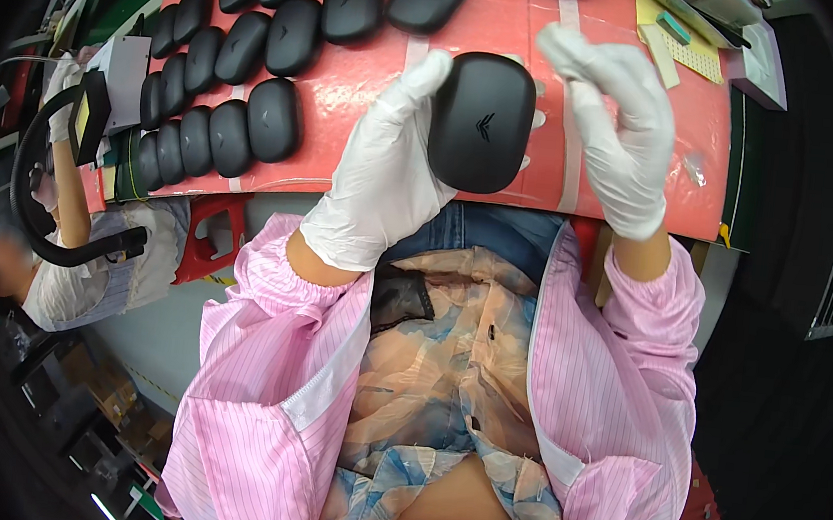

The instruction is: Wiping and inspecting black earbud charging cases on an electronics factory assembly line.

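My left hand (386,162), in a white glove, holds up a smooth black rounded case (481,131) over the front edge of the table. Its thumb lies along the case's left side, and some fingertips show past the right side. A small emblem marks the face of the case. To the right, apart from the case, is my gloved right hand (622,129). Its fingers are bent and drawn together toward the thumb; anything between them is too small or hidden to make out. Several similar black cases (294,36) lie in rows at the left and far side.
Pink sheeting (342,92) covers the table. At the far right are a yellow pad (696,61), a teal block (674,26) and a pale box (759,67). A black bent tube (24,172) and another person's arm (70,182) are at the left, near a red stool (216,231).
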The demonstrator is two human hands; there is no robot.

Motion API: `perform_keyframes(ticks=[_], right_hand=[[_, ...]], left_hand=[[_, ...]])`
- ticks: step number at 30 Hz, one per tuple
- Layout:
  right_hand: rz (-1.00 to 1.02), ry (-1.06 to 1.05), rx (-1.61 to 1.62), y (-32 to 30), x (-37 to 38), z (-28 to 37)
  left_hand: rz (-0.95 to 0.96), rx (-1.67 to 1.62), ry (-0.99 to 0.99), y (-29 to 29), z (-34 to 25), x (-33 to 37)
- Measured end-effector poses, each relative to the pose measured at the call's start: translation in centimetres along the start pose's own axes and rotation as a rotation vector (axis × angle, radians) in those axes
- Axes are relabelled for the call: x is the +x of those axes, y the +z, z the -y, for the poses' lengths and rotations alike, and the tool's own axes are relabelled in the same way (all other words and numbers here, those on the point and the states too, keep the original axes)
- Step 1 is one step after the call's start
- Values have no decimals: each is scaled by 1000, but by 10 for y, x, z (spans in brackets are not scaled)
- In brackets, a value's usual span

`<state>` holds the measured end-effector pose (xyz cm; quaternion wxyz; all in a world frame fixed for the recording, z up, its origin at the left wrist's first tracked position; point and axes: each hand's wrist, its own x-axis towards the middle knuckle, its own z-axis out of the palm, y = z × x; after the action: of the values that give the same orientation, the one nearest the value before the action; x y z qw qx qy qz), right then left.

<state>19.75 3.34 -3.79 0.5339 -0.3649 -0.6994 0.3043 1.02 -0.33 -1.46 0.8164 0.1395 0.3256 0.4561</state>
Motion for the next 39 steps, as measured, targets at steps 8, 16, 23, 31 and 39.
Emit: perform_keyframes(ticks=[8,16,23,31,39], right_hand=[[57,-265,-320,51,-63,6],[-94,-175,-209,15,-10,8],[165,-271,-248,29,-55,15],[-201,202,-330,-10,-70,5],[-171,221,-727,-67,-18,-32]], left_hand=[[-80,-177,163,-8,15,13],[-81,-89,204,5,13,5],[44,-15,214,7,7,2],[107,-6,173,19,1,-4],[97,-195,74,-1,12,16]])
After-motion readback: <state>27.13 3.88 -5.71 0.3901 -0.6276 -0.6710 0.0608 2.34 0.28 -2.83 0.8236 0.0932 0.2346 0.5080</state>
